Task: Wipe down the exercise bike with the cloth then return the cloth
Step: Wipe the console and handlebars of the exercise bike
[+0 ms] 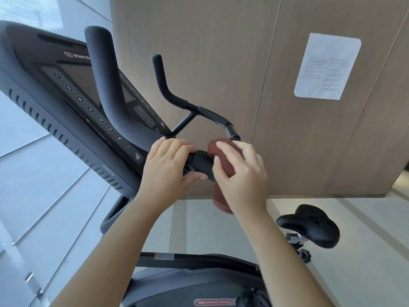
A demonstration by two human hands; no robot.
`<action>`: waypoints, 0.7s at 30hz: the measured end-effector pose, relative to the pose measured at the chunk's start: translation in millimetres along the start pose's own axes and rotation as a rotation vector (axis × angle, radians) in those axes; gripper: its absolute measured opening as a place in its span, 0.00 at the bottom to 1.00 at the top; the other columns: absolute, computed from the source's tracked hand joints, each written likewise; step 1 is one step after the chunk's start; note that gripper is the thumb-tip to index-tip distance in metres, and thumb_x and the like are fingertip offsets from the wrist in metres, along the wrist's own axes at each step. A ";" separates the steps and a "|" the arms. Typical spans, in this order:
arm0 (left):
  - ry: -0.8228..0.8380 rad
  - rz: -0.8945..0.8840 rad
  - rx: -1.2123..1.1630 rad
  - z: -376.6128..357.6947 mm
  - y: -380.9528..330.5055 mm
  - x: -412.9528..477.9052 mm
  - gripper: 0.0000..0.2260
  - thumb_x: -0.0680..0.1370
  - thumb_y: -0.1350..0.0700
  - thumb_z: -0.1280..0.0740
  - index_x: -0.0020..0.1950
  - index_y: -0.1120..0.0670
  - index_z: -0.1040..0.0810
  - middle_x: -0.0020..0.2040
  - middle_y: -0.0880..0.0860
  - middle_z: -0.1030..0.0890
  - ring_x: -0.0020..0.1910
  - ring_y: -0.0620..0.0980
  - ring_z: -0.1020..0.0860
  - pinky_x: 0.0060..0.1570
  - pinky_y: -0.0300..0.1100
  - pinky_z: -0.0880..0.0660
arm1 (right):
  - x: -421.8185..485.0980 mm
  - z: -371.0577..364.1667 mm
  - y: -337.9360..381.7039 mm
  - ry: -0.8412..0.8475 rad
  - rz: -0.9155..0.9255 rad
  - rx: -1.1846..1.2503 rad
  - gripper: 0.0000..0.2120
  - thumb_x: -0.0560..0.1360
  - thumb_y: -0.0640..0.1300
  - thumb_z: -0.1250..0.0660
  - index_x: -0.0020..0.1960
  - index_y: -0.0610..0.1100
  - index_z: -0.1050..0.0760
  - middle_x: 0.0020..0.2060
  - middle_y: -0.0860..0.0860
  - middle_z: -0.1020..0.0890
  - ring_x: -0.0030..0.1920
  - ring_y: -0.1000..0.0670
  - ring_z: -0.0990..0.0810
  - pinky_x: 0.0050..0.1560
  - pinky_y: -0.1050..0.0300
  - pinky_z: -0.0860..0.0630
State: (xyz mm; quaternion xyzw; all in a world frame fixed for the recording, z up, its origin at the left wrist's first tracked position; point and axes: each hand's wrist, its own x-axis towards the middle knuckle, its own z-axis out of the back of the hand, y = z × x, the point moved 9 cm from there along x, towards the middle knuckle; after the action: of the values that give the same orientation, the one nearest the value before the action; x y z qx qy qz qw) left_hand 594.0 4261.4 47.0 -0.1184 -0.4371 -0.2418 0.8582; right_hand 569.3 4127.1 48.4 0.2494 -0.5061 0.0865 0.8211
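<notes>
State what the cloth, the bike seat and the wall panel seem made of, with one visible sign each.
Cloth: soft brown fabric, probably terry or microfibre; fuzzy nap. Seat: probably padded vinyl or rubber; matte black, moulded curves. Wall panel: wood or wood-look laminate; fine grain, straight seams.

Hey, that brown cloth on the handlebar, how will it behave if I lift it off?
Probably floppy: the cloth bends over the handlebar and hangs down below the right hand. Likely light, since that one hand seems to hold it easily. Its fuzzy surface should grip rather than slip.
</notes>
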 end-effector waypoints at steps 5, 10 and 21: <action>0.025 -0.001 -0.003 -0.5 0.6 -0.7 0.26 0.70 0.37 0.38 0.51 0.59 0.22 0.50 0.56 0.20 0.52 0.58 0.24 0.62 0.51 0.38 | -6.5 16.6 -33.0 -0.019 -0.045 0.092 0.12 0.71 0.45 0.36 0.52 0.45 0.20 0.50 0.46 0.20 0.49 0.42 0.22 0.49 0.63 0.31; -0.028 0.024 -0.001 1.0 -1.4 -1.5 0.27 0.70 0.36 0.39 0.50 0.60 0.22 0.49 0.56 0.20 0.52 0.58 0.24 0.63 0.50 0.41 | -1.0 -1.6 -7.0 0.023 -0.039 -0.015 0.13 0.69 0.52 0.33 0.51 0.48 0.19 0.52 0.47 0.20 0.50 0.43 0.24 0.45 0.59 0.33; -0.005 0.100 0.106 -3.8 -14.3 -2.8 0.39 0.64 0.27 0.41 0.51 0.62 0.24 0.51 0.58 0.22 0.54 0.58 0.25 0.66 0.52 0.42 | -0.9 6.5 -36.7 0.122 0.256 0.273 0.13 0.71 0.43 0.36 0.54 0.46 0.20 0.52 0.44 0.21 0.51 0.42 0.23 0.50 0.56 0.25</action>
State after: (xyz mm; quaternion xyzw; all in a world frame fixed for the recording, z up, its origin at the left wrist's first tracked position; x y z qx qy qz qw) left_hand 587.8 4248.5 42.4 -0.0953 -0.4447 -0.1748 0.8733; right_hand 578.3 4092.4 38.1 0.2865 -0.4664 0.2728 0.7912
